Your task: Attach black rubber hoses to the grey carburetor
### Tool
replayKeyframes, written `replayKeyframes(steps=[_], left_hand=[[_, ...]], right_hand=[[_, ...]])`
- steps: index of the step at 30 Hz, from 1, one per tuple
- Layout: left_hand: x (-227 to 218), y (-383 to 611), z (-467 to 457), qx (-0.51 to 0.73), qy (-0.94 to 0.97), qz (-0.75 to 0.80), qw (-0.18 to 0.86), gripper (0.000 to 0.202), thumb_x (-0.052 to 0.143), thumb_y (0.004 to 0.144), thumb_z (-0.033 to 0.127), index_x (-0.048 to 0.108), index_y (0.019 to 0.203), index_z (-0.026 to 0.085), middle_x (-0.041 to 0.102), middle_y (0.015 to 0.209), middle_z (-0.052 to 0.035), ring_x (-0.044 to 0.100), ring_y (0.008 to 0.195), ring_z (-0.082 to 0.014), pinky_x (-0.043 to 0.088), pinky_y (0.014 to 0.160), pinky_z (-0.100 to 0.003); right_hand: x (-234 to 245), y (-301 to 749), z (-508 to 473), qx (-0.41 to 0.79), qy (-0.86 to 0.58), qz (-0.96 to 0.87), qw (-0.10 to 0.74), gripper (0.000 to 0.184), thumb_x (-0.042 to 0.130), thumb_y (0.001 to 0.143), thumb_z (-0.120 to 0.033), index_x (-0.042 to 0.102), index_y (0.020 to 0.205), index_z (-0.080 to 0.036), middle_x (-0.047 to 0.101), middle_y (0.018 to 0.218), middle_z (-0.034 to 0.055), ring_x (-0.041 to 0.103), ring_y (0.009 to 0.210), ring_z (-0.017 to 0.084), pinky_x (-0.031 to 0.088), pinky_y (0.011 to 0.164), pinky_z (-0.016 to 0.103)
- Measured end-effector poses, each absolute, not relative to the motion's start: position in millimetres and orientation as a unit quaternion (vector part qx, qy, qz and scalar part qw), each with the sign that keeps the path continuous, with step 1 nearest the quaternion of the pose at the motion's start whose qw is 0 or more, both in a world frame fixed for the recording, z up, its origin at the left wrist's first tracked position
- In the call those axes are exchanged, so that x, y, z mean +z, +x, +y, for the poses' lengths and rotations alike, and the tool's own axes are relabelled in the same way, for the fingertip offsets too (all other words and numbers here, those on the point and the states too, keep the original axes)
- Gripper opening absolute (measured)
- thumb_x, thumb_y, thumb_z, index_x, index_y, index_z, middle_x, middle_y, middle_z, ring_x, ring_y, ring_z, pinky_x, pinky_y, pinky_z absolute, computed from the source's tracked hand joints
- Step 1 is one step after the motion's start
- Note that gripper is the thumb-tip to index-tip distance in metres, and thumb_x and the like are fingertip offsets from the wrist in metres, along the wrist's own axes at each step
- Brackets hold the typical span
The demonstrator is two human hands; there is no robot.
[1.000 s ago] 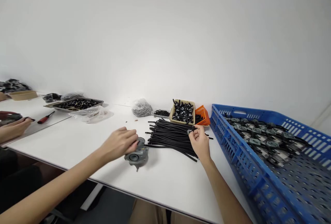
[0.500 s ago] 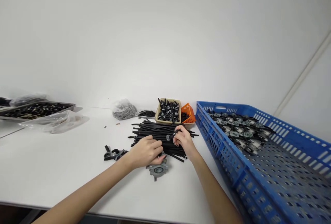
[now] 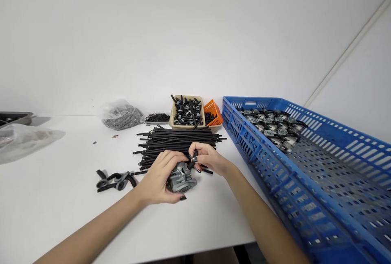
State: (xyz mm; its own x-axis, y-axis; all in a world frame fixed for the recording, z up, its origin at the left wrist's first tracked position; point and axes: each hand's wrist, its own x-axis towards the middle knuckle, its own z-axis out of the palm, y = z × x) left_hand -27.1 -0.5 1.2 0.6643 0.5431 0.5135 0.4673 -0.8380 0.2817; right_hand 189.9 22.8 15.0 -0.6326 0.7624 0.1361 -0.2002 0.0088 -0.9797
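On the near part of the table [image 3: 171,231], we have the grey metal casting [image 3: 182,179] in our left hand [image 3: 160,178], just in front of the black tubes [image 3: 168,142]; whether its underside touches the tabletop we cannot tell. We judge it dense for its size, rigid and hard to damage, though its smooth faces might slip if pinched at an edge. The broad body looks the best place to take hold, and there our left fingers are wrapped around the far left side, thumb low along the near side.

The casting's round flange is at its near end, facing towards us and somewhat down. The body is compact, and with our fingers over part of it we can make out no clear long axis.

At its far side, our right hand [image 3: 209,159] has the fingers drawn narrow around a short black rubber piece [image 3: 194,158]. We expect this to be light, grippy and bendable, best pinched close to the end being worked. Its long axis slants up and away to the right from the casting; we cannot tell whether the two are joined.

Beyond our hands, the tubes lie mostly crosswise, left to right, with the cream basket [image 3: 173,121] behind them.
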Motion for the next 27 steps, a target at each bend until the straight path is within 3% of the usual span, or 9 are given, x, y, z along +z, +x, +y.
replayKeyframes(steps=[2,6,15,27], left_hand=[[-1.5,-25.7,-1.4,0.309,0.908,0.274,0.075,0.065,0.072,0.063,0.044,0.048,0.12,0.021,0.063,0.115,-0.0089,0.059,0.102,-0.0267,0.043,0.091,-0.039],[-7.1,-24.4,2.9,0.315,0.896,0.3,0.092,0.057,0.07,0.068,0.038,0.049,0.118,0.022,0.066,0.116,-0.0078,0.062,0.104,-0.0248,0.045,0.093,-0.036],[-3.1,-21.8,-0.5,0.301,0.859,0.37,0.184,0.052,0.069,0.071,0.032,0.049,0.118,0.022,0.064,0.114,-0.0049,0.062,0.105,-0.0211,0.048,0.092,-0.032],[-7.2,-21.0,3.7,0.312,0.863,0.374,0.134,0.042,0.066,0.074,0.033,0.053,0.111,0.021,0.064,0.109,-0.0069,0.059,0.103,-0.0248,0.046,0.093,-0.04]], right_hand=[[14.5,188.2,21.8,0.659,-0.235,-0.614,0.365,0.015,0.066,0.073,-0.023,0.056,0.083,-0.017,0.054,0.053,-0.006,0.047,0.047,0.007,0.034,0.048,0.018],[13.3,185.3,21.1,0.642,-0.257,-0.608,0.39,0.021,0.068,0.078,-0.032,0.059,0.087,-0.016,0.058,0.057,-0.0034,0.049,0.05,0.008,0.036,0.05,0.019],[7.7,176.8,23.9,0.571,-0.3,-0.61,0.461,0.026,0.07,0.078,-0.041,0.059,0.085,-0.018,0.055,0.061,-0.0045,0.049,0.053,0.007,0.038,0.052,0.02],[9.2,176.6,25.2,0.518,-0.314,-0.62,0.499,0.032,0.076,0.071,-0.045,0.06,0.079,-0.018,0.057,0.069,-0.0016,0.05,0.061,0.01,0.042,0.056,0.024]])
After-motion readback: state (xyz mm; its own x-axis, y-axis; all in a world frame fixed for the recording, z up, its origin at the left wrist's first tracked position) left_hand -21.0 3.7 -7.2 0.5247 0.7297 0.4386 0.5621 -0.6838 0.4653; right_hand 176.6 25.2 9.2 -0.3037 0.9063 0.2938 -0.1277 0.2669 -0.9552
